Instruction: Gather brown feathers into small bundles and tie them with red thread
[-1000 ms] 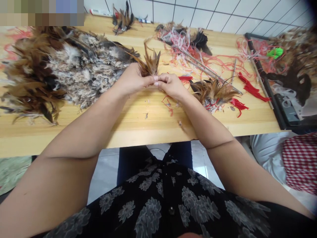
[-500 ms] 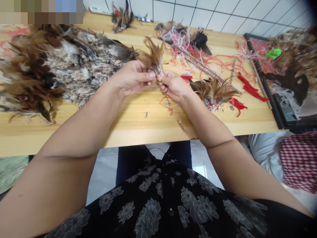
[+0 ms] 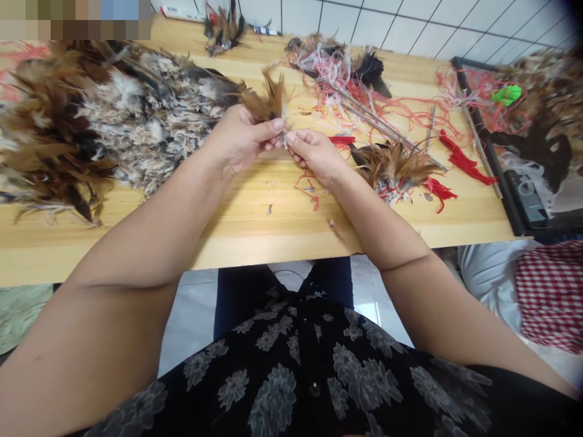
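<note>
A small bunch of brown feathers [image 3: 268,100] stands up between my two hands over the wooden table. My left hand [image 3: 248,136] is closed on its lower part, thumb pressed against the fingers. With thumb and forefinger, my right hand [image 3: 314,152] pinches the pale quill ends at the base, just beside the left thumb. The exact grip point is partly hidden by the fingers. Close to the right wrist lies another brown feather bunch [image 3: 394,164] with red cord around its base. A piece of red cord [image 3: 342,139] lies behind the right hand.
Left of my hands spreads a large pile of feathers [image 3: 150,121]. Tangled pink and white strings [image 3: 328,67] and thin sticks [image 3: 376,124] lie behind. To the right are a red cord bundle [image 3: 464,159] and a black-edged tray [image 3: 485,142]. A tiled wall [image 3: 337,18] closes the back.
The feather bunch has shifted a little left and tilted, with my left hand around it. My right fingers have slid slightly left along the base.
</note>
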A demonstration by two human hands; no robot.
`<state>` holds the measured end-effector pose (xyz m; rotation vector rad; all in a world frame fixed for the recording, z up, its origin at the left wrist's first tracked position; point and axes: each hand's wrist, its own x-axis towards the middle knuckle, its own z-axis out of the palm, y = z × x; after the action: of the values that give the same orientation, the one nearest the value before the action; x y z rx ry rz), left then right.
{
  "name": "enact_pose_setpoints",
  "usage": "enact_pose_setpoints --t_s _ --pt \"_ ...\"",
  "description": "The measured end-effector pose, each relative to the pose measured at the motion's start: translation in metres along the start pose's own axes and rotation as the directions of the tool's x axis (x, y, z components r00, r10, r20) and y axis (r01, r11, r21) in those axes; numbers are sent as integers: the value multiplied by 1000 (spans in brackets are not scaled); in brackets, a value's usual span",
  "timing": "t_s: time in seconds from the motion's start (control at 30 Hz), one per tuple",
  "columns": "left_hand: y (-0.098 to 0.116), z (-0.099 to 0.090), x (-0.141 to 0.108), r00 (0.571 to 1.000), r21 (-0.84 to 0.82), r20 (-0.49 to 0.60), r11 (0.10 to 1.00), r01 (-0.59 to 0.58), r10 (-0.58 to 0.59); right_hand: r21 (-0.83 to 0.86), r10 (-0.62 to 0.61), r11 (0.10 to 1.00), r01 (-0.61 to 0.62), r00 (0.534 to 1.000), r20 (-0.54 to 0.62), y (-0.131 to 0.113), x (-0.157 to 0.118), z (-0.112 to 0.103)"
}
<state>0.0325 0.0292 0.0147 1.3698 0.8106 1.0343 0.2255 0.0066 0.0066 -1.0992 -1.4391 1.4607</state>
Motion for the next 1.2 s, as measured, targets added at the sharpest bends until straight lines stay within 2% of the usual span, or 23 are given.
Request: enact_pose_setpoints --t_s 0.17,0.33,0.6,0.7,0.8,0.97,1.07,1.2 --pt "-7 0 4 998 -8 -57 1000 0 0 -80 -45 996 44 999 -20 -2 -2 -2" --pt "-12 6 5 998 -6 -64 1000 23 -23 -21 -24 999 23 999 -28 -11 -10 4" --pt "-4 5 1 998 -9 8 998 65 -65 52 84 995 -81 995 -60 -12 -8 7" --pt "-3 2 2 999 -36 -18 999 35 -36 120 108 988 -95 989 -104 -18 -9 9" --pt "-5 1 4 993 -37 -117 999 -11 7 136 141 983 -122 980 -143 -23 -10 10" --pt "-6 3 7 963 105 -208 983 -150 169 67 100 994 -88 975 -200 -26 -9 10" --pt "-2 5 7 971 198 -133 966 -168 197 3 93 995 -95 973 -212 -23 -8 12" --pt "4 13 7 997 210 33 974 -80 75 -89 33 995 -52 980 -198 -10 -6 14"
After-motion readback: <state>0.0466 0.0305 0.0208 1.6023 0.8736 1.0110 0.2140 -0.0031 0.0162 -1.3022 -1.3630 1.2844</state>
